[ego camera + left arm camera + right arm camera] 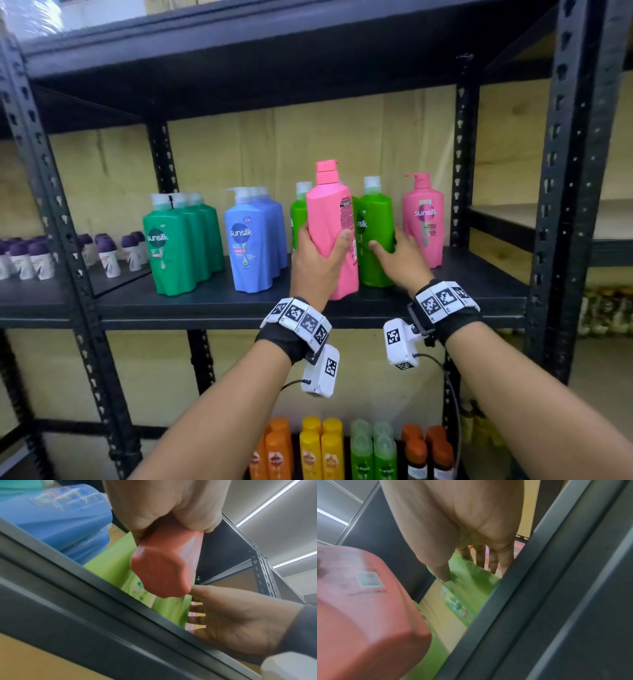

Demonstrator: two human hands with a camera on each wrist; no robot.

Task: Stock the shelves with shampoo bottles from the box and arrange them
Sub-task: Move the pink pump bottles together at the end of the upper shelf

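Note:
My left hand (pixel 322 246) grips a pink pump shampoo bottle (pixel 330 219) around its middle and holds it upright, slightly tilted, over the front of the black middle shelf (pixel 239 308). Its back label faces me. From the left wrist view its base (pixel 163 572) hangs clear above the shelf edge. My right hand (pixel 388 243) holds a light green bottle (pixel 376 236) standing just right of it, thumb on the front face, fingers (pixel 493 561) reaching round its right side. A second pink bottle (pixel 423 219) stands further right.
On the same shelf stand dark green bottles (pixel 178 246), blue bottles (pixel 253 243) and another light green one (pixel 299 216). The lower shelf holds orange, yellow and green bottles (pixel 322 452). Small purple-capped bottles (pixel 27 260) fill the left unit. A black upright post (pixel 561 171) stands at right.

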